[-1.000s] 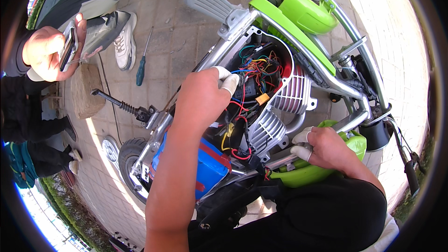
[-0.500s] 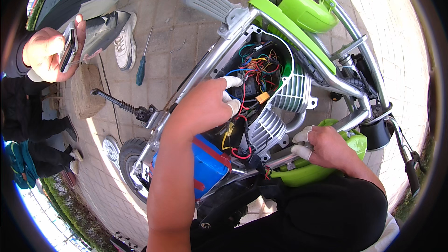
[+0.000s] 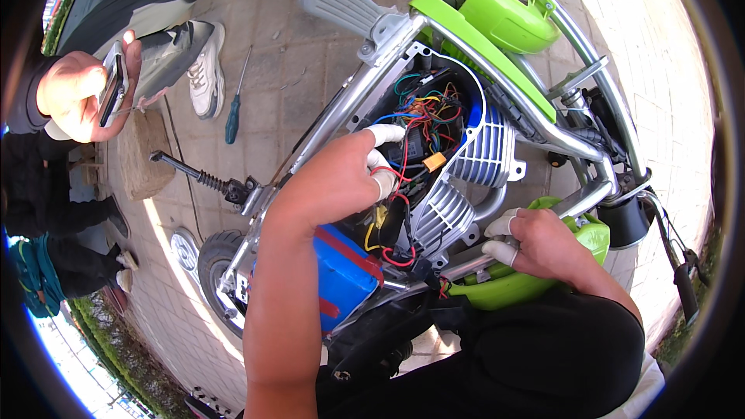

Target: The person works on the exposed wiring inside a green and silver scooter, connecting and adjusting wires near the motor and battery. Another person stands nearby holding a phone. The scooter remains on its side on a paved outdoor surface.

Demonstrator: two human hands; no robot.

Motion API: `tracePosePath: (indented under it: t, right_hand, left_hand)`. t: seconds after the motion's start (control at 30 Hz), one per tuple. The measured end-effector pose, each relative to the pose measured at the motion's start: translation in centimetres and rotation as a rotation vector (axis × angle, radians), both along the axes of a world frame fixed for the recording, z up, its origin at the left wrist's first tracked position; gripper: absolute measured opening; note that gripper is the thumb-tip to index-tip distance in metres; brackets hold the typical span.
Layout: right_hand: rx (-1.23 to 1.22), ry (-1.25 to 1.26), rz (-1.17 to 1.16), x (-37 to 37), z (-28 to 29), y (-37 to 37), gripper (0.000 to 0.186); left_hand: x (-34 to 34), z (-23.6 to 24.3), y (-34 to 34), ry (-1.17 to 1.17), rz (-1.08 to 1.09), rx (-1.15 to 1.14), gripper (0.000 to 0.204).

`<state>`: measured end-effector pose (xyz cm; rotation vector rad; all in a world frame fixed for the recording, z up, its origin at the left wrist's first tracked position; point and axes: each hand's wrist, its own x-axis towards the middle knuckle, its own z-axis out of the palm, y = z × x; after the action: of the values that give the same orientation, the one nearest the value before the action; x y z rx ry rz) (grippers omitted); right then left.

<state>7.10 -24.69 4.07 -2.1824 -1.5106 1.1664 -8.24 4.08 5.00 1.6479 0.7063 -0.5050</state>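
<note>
Comparing head view, now against the two earlier frames.

Head view: your left hand (image 3: 337, 174) is at the open motor housing (image 3: 444, 221), its index finger and thumb, both in white covers (image 3: 386, 134), parted with a clear gap between them. One second ago those two tips were together, at the near edge of the wires; since then they have spread and the hand has turned lower. The tangled wire bundle (image 3: 434, 111) sits inside the housing, just beyond your index fingertip. A thin red wire now runs across the thumb; you do not appear to be pinching it, though contact is hard to judge. The yellow connector (image 3: 435, 161) lies to the right of that hand, unmoved. The glow (image 3: 474, 115) on the inner wall read red, then green, and is now blue.

Your right hand (image 3: 549, 244) is unchanged over the green panel (image 3: 504, 293): index and thumb slightly apart, grip underneath cannot be told. The blue box (image 3: 347, 273) remains beside your left forearm. At far left, another person's hand (image 3: 70, 87) continues holding a phone (image 3: 114, 81); the screwdriver (image 3: 233, 119) has stayed on the paving (image 3: 310, 54).
</note>
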Motion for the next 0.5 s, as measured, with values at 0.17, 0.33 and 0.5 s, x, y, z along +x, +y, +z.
tracePosePath:
  t: [0.17,0.33,0.5]
  right_hand:
    - [0.026,0.014,0.005,0.03,-0.08,0.01,0.027]
    - [0.041,0.024,-0.003,0.02,0.02,0.03,0.026]
    - [0.065,0.032,-0.008,0.04,0.08,0.04,0.025]
  left_hand:
    - [-0.01,-0.04,-0.07,0.001,0.015,-0.035,0.063]
    - [-0.25,-0.36,-0.10,0.005,0.003,0.010,0.061]
    - [-0.46,-0.63,0.04,-0.010,0.025,0.072,0.058]
